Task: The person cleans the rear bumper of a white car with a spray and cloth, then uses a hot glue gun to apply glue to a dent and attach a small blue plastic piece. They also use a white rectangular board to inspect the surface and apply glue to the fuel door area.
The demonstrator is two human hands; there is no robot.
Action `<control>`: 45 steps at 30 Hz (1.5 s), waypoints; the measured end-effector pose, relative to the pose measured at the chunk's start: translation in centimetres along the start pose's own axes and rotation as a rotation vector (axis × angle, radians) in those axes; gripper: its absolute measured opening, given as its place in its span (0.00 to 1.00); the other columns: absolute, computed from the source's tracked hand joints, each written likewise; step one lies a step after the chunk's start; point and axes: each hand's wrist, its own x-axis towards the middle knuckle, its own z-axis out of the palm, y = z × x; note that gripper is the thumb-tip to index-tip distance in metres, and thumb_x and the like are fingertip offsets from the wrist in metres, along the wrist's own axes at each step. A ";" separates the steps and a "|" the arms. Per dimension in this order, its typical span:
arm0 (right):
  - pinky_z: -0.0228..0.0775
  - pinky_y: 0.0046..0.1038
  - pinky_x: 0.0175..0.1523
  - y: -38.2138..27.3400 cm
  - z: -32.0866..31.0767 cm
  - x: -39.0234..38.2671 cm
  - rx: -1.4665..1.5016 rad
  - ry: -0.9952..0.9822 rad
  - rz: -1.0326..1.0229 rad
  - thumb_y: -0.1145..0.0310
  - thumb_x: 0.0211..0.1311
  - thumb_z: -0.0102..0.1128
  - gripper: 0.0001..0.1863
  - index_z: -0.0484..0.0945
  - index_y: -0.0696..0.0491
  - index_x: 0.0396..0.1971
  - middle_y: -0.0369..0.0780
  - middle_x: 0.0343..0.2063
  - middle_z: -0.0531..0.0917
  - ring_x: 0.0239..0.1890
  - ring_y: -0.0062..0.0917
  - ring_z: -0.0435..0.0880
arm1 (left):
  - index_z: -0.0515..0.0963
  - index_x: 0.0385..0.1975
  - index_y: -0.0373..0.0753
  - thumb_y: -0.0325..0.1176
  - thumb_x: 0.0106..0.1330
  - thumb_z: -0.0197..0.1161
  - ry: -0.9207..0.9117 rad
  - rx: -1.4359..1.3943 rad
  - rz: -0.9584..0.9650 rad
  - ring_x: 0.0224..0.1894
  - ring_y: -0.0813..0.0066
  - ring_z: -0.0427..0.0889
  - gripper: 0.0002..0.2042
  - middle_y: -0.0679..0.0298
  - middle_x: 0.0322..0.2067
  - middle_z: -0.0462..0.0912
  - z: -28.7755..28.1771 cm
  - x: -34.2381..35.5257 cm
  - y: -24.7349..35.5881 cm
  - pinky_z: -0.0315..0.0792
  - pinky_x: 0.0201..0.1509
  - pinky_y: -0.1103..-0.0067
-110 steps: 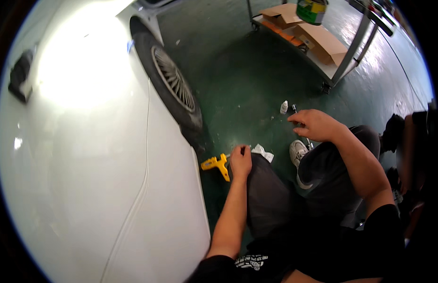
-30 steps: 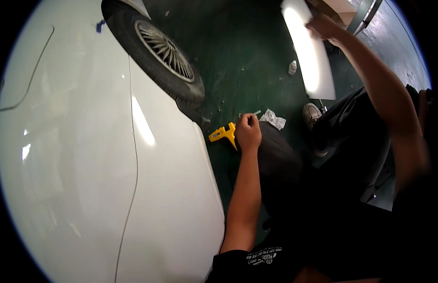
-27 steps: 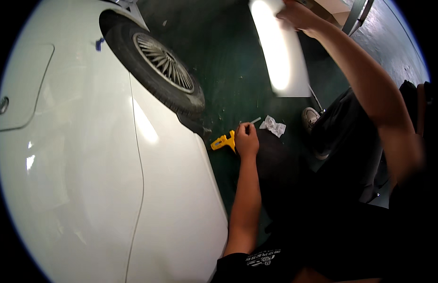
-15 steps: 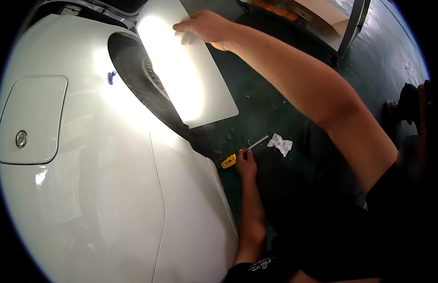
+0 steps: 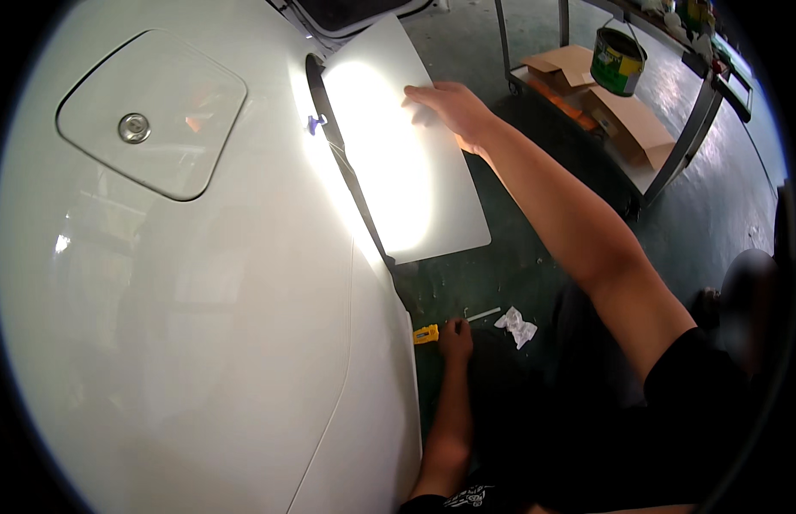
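My right hand reaches out and pinches the outer edge of a flat white board with rounded corners. Bright light floods most of the board, which hides the wheel arch of a white car. Low beside the car's side, my left hand is closed round a yellow glue gun, with a pale glue stick sticking out past the hand. The fingers there are small and dark. A small blue-purple tab stands on the white car body, close to the arch's edge.
A closed fuel flap with a round lock is in the car body. Crumpled white paper lies on the dark green floor. At the upper right, a metal cart carries cardboard boxes, and a green-yellow bucket hangs there.
The view has turned, bringing the cart and bucket further into sight. The board now covers more of the wheel arch, hiding the tyre. Both hands keep their holds.
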 end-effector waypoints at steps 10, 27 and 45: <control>0.80 0.29 0.41 -0.2 -1.1 0.5 0.155 -0.001 -0.060 0.58 0.70 0.68 0.19 0.84 0.60 0.47 0.41 0.35 0.86 0.35 0.25 0.86 | 0.83 0.45 0.35 0.42 0.71 0.62 0.009 -0.051 -0.010 0.48 0.55 0.86 0.15 0.51 0.43 0.87 0.1 0.1 -0.7 0.77 0.53 0.66; 0.85 0.31 0.46 -2.2 0.0 8.2 0.257 0.035 -0.437 0.61 0.71 0.66 0.20 0.81 0.61 0.52 0.45 0.44 0.88 0.44 0.28 0.89 | 0.83 0.39 0.34 0.37 0.70 0.63 0.039 -0.144 0.037 0.42 0.55 0.85 0.11 0.52 0.36 0.85 -0.6 -1.0 1.4 0.77 0.48 0.68; 0.79 0.35 0.54 -5.6 -0.4 16.7 0.101 -0.195 -0.407 0.62 0.72 0.63 0.24 0.76 0.64 0.58 0.46 0.49 0.84 0.49 0.33 0.85 | 0.83 0.38 0.35 0.38 0.69 0.63 0.052 -0.041 0.053 0.43 0.51 0.84 0.11 0.52 0.38 0.85 -1.0 -0.8 2.2 0.77 0.49 0.64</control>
